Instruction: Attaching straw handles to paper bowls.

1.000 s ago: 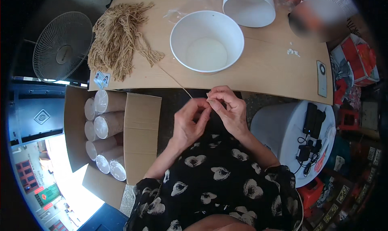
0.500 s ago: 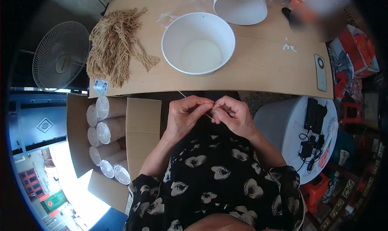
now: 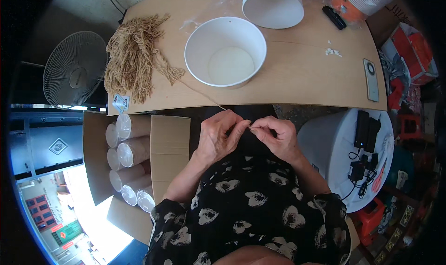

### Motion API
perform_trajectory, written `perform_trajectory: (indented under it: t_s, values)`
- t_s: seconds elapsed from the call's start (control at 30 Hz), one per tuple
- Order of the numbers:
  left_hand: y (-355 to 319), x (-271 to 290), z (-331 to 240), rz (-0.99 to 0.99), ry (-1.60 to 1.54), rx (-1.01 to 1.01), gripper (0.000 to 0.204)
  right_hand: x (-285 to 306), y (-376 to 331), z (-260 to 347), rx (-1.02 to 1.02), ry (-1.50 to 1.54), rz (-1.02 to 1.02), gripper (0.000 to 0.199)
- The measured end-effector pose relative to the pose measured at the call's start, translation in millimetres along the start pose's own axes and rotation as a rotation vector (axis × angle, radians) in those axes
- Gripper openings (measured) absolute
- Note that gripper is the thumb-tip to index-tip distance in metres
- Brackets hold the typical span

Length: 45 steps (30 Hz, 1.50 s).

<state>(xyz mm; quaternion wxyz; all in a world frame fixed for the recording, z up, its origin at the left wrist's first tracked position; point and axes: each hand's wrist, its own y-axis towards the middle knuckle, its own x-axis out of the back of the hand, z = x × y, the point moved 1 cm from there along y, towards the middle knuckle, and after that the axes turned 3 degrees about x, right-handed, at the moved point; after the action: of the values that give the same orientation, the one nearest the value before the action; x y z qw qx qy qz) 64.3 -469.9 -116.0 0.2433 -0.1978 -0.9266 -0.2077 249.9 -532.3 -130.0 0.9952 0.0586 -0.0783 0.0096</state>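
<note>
My left hand [image 3: 220, 134] and my right hand [image 3: 278, 137] meet just in front of the table edge, fingertips nearly touching. Both are closed in a pinch on a thin tan strand [image 3: 203, 95]. From my left hand the strand runs back over the table edge to a tangled bundle of tan cords [image 3: 132, 56] at the table's left. What the fingertips do with the strand is mostly hidden. Beyond my hands stands a large white paper bucket [image 3: 227, 74], with a pale disc-like bottom inside.
Stacked white buckets [image 3: 273, 7] lie at the back of the wooden table [image 3: 306, 74]. Right: a phone [image 3: 371, 80], a black tool [image 3: 334, 17], white scraps [image 3: 332, 52]. Left: a carton [image 3: 169, 146] of wrapped cylinders and a fan [image 3: 76, 74]. A white drum [image 3: 325, 149] carries black adapters.
A longer stretch of strand now shows between the bundle and my left hand. My hands have shifted slightly right and down. The blurred shape at the table's far right is gone, exposing the black tool.
</note>
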Motion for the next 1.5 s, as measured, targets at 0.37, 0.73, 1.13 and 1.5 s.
perform_trajectory:
  t_s: [0.37,0.73,1.13,1.5]
  values:
    - [76,85,7,-0.011,0.451,-0.282,0.025,-16,34,30,0.419,-0.189,-0.322,0.012]
    - [86,77,-2,-0.169,0.108,-0.085,0.013,-25,83,46,0.404,0.041,-0.307,0.007]
    - [87,79,-5,-0.166,0.066,-0.073,0.014,-28,99,41,0.398,0.053,-0.283,0.006]
    - [81,71,8,-0.243,0.301,-0.217,0.017,-18,83,39,0.195,0.343,-0.137,0.012]
